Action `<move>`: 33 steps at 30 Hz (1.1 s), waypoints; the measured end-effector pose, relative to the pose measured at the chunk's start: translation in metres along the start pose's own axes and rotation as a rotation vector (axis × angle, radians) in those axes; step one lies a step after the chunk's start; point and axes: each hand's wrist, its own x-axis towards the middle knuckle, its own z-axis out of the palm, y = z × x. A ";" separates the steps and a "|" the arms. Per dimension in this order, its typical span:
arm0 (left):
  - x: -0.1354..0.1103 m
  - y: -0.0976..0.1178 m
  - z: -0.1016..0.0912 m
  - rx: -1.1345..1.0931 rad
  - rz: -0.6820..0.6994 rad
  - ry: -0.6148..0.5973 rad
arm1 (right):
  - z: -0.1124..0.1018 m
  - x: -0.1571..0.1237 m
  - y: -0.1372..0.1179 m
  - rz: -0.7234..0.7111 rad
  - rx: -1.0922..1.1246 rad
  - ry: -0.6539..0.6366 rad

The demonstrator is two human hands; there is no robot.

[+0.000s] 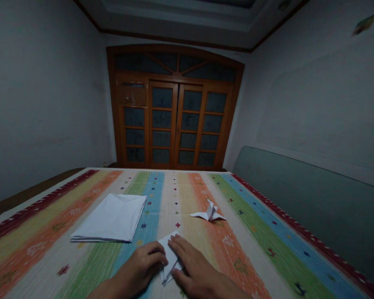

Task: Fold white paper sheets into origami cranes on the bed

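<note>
A small piece of white folded paper (170,259) lies on the tablecloth close in front of me, its top corner pointing away. My left hand (145,263) has its fingers curled, with thumb and forefinger closed on the paper's left edge. Across the right side of the paper lies my right hand (190,263), its fingers stretched out over the upper part and its thumb by the lower edge. Part of the paper is hidden beneath this hand. Beyond it, to the right, stands a white origami crane (210,211) with spread wings, apart from both hands.
A stack of white paper sheets (110,218) rests on the left of the table. The striped tablecloth (252,236) covers the tabletop. A pale green bench or panel (311,195) runs along the right side. Wooden doors with glass panes (177,124) stand beyond the table.
</note>
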 end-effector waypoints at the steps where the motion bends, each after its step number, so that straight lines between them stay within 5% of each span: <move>1: 0.000 0.000 0.000 0.015 0.021 -0.001 | -0.001 0.000 0.000 -0.013 0.006 -0.012; 6: 0.001 0.008 -0.002 0.131 0.119 -0.045 | -0.007 -0.001 -0.005 -0.064 -0.013 -0.082; 12: 0.002 0.014 0.001 0.202 0.191 -0.025 | -0.004 0.001 -0.006 -0.124 -0.070 -0.017; 18: 0.003 0.024 -0.013 0.143 0.157 -0.105 | 0.005 0.001 0.001 -0.133 -0.132 0.065; 24: 0.002 0.031 -0.024 0.110 0.131 -0.206 | 0.000 0.003 -0.004 -0.112 -0.152 -0.014; 33: -0.005 0.027 -0.022 0.091 0.088 -0.196 | -0.002 0.005 -0.006 -0.116 -0.161 -0.075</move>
